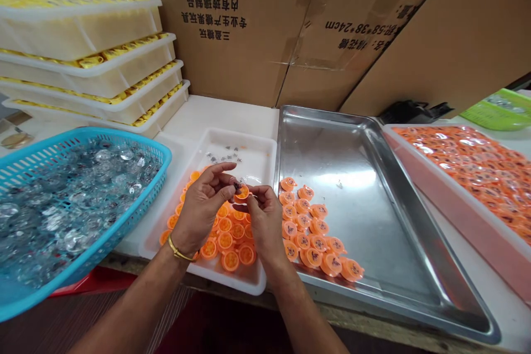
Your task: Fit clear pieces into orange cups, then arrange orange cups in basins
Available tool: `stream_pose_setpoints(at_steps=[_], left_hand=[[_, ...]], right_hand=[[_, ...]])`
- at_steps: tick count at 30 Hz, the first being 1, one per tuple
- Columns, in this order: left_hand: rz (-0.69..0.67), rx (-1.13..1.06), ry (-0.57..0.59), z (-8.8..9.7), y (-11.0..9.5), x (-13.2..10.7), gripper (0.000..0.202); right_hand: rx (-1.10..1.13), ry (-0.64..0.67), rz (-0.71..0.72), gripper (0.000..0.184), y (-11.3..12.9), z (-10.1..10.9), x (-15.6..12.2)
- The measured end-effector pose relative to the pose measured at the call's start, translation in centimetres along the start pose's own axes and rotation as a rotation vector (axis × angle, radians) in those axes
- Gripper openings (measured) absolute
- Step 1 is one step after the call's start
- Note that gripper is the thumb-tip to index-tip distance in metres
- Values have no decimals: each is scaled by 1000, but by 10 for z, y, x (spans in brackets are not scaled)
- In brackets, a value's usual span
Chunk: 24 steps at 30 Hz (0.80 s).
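Note:
Above a white tray (270, 177), my right hand (265, 221) pinches a small orange cup (241, 194) with something yellow-orange inside. My left hand (203, 207) has thumb and forefinger closed on a small clear plastic lid with a dark print (237, 184), right at the cup's rim. Below the hands, many open orange cups (225, 240) fill the near part of the white tray. A few small dark printed pieces (226, 156) lie at its far end. Beside my right hand, a metal tray (352, 177) carries rows of orange cups with clear, printed lids (318, 243).
A blue basket (161, 160) of clear plastic lids stands at left. Behind it are stacked cream trays (136, 86) of yellow packets. Cardboard boxes (249, 55) wall off the back. At right are a tray of orange pieces (468, 177) and a green basket (498, 108).

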<state>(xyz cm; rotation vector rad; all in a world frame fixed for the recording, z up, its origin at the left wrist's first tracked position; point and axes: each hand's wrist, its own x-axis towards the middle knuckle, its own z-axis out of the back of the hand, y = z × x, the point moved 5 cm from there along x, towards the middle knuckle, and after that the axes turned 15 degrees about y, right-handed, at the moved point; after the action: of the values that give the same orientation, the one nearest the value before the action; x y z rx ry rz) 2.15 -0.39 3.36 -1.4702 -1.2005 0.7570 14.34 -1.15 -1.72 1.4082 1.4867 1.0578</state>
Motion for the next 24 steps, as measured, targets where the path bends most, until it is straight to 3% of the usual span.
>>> stream_pose_setpoints(at_steps=[9,12,17,24], left_hand=[[93,-242,1,-9,5,-2,34],[159,-275,-96,-3,12,-5,32],[194,-329,-341,22,19,-13,24],[242,-564,-397,27,34,-19,19]], right_hand=[[6,10,40,9,1,1,-1],[-16,-13,48,8,0,2,-1],[-51,-18,45,8,-3,3,0],[-66,-20,47,9,-4,2,1]])
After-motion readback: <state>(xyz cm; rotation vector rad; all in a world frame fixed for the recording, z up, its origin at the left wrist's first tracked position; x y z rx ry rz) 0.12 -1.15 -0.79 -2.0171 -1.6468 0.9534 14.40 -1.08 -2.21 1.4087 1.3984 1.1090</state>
